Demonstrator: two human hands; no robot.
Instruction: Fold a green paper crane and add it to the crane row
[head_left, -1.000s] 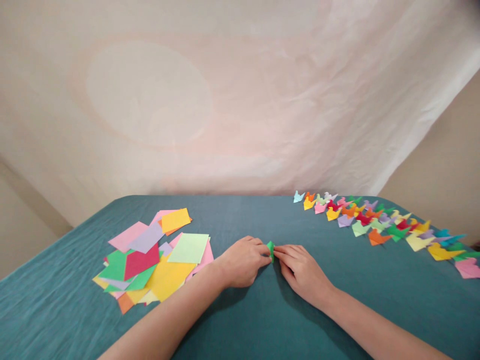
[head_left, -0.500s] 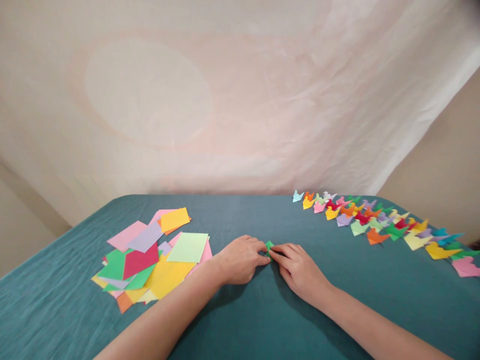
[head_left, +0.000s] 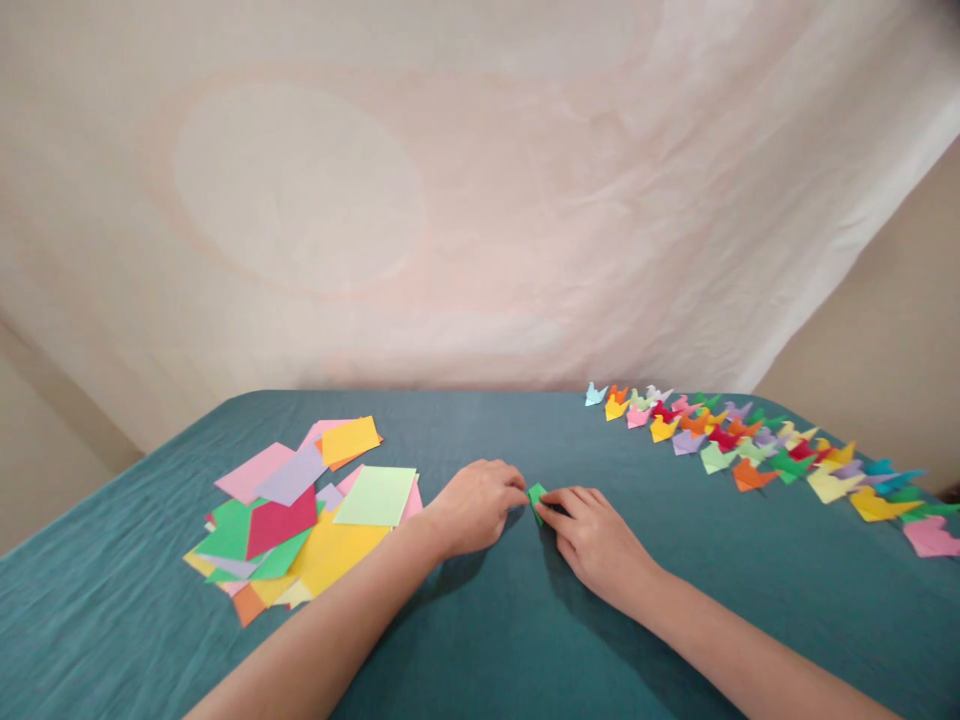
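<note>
A small piece of folded green paper (head_left: 535, 503) lies on the teal cloth in front of me, with its right part hidden under fingers. My right hand (head_left: 596, 535) holds it down from the right, thumb tucked below and fingertips pressed on the paper. Just left of the paper is my left hand (head_left: 484, 505), its fingers curled and drawn together. Its fingertips come very close to the paper's left edge, and I see nothing between them.
A loose pile of coloured paper squares (head_left: 300, 535) spreads on the left, partly behind my left forearm. Several rows of folded paper birds (head_left: 750, 450) run along the right side of the teal-covered table (head_left: 480, 420). A pale cloth (head_left: 480, 200) hangs behind.
My left fingers have come off the green paper and drawn together slightly up and left. More of the paper's face shows. My right hand has stayed on it.
</note>
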